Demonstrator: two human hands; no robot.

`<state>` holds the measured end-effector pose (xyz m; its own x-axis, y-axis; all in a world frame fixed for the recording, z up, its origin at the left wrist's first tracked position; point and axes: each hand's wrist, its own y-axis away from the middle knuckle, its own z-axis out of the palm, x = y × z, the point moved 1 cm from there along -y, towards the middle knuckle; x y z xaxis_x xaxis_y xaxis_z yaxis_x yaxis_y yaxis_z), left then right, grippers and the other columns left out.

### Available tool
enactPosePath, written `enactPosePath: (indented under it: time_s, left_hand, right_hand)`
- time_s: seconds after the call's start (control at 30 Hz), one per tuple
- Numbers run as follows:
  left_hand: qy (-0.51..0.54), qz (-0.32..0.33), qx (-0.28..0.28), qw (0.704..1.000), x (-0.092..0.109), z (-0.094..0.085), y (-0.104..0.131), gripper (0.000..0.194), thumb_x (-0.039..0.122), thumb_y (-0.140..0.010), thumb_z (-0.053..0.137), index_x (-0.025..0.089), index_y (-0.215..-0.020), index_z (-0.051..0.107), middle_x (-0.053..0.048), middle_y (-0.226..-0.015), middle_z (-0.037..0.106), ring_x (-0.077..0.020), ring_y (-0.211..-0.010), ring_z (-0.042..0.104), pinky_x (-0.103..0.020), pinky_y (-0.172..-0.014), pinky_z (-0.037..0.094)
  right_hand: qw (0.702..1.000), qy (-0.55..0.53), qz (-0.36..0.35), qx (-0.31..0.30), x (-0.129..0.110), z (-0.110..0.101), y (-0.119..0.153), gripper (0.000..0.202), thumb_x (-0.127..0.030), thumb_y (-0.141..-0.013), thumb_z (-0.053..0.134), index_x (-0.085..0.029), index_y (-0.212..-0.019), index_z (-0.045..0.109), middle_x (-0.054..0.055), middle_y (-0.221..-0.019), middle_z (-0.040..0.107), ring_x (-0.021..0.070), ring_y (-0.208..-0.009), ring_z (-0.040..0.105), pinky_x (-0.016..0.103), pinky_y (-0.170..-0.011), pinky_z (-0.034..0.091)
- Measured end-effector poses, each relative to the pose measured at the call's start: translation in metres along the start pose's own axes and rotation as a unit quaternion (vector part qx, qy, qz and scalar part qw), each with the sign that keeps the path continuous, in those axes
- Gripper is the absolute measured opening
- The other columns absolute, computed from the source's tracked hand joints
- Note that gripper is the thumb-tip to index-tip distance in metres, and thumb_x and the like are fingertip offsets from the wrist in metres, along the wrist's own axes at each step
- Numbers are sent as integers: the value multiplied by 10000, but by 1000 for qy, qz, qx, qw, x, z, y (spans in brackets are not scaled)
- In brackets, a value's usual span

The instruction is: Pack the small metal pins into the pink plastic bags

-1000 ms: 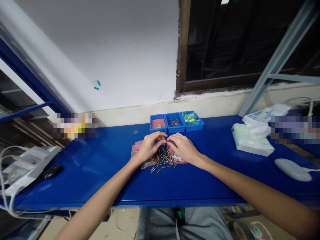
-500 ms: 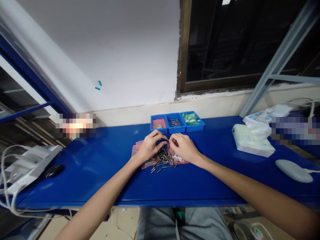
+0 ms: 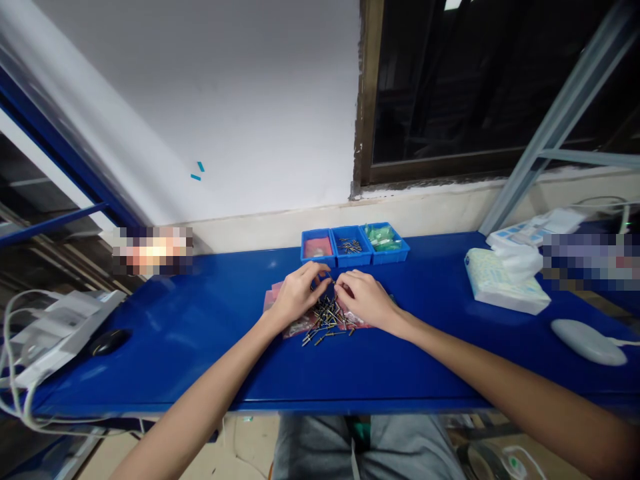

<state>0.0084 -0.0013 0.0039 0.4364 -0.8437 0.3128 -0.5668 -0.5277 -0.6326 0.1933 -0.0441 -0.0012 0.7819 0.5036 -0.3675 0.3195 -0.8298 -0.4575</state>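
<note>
My left hand [image 3: 300, 291] is over the left side of a loose pile of blind rivets [image 3: 327, 316], its fingers curved and a gap between thumb and forefinger. Facing it, my right hand [image 3: 367, 298] is pinched closed at the pile's right side. A thin rivet seems to be in that pinch, mostly hidden by the fingers. The rivets have slim metal shanks and brassy ends, and they lie crosswise on pink plastic bags [image 3: 297, 326].
Behind my hands stand three joined blue bins: one with a pink bag [image 3: 317, 247], one with rivets [image 3: 350, 246], one with green bags [image 3: 381, 237]. A tissue pack [image 3: 505, 290] and a pale mouse [image 3: 587, 341] sit right; a black mouse [image 3: 109, 342] and white cables lie left.
My hands have drawn slightly apart at the fingertips. The right fingertips sit a little lower, and the left thumb and forefinger are spread wider. The pile looks the same.
</note>
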Motion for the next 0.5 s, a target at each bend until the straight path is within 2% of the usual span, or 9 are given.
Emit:
enactPosePath:
  time_s: [0.1,0.27,0.5]
  left_hand:
    - [0,-2,4,1000,1,-1,0,203,233,-957,546,173,-1150,567,-67,-996,646,-153,-804,603,-312,-743,526]
    - [2,31,-43,999,3,-1,-1,149,208,-988,483,186,-1057,613,-62,-1001,636,-154,-896,616,-303,-815,527]
    - [-21,37,-53,998,5,-3,-1,127,227,-977,506,176,-1008,618,-53,-945,627,-149,-841,610,-288,-764,521]
  right_hand:
    - [1000,-14,7,-2,1,1,0,201,-163,-941,511,-184,-754,582,23,-779,657,164,-783,585,275,-741,390]
    - [999,-40,14,11,3,1,-1,171,-156,-927,524,-179,-775,599,21,-772,661,159,-751,596,267,-707,387]
    - [997,-67,-18,15,0,1,-1,199,-160,-944,510,-175,-762,589,21,-771,653,154,-742,589,262,-695,377]
